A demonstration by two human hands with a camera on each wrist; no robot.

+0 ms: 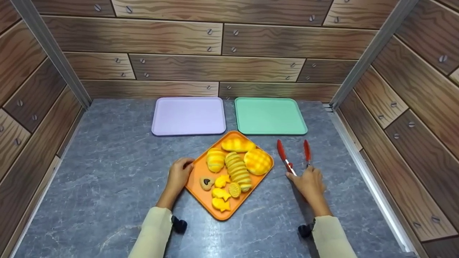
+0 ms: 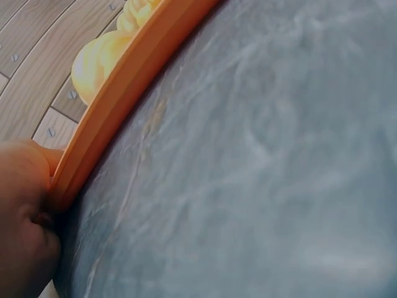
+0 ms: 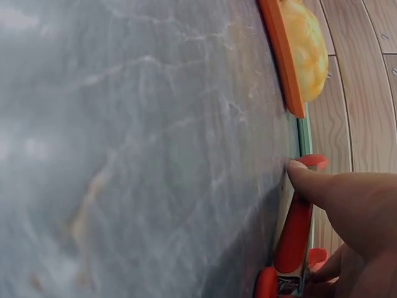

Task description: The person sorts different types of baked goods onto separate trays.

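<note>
An orange tray (image 1: 200, 200) lies turned cornerwise on the table, its left corner pinched by my left hand (image 1: 180, 176). On it are several yellow toy breads, among them a long striped loaf (image 1: 238, 172), a round checkered bun (image 1: 257, 162), an oval loaf (image 1: 238, 144) and a striped roll (image 1: 216, 160). Nearer the front corner lie a heart cookie (image 1: 207, 183), a round cookie (image 1: 235, 190) and several small yellow star- or fish-like pieces (image 1: 221, 204). To the right, my right hand (image 1: 311, 184) holds red-tipped tongs (image 3: 294, 233), whose arms are spread and point away from me.
Behind the orange tray, a lilac tray (image 1: 189, 116) and a green tray (image 1: 271, 116) stand side by side with nothing on them. Wood-patterned walls (image 1: 172, 36) bound the grey marbled table (image 1: 118, 157) at the back and both sides.
</note>
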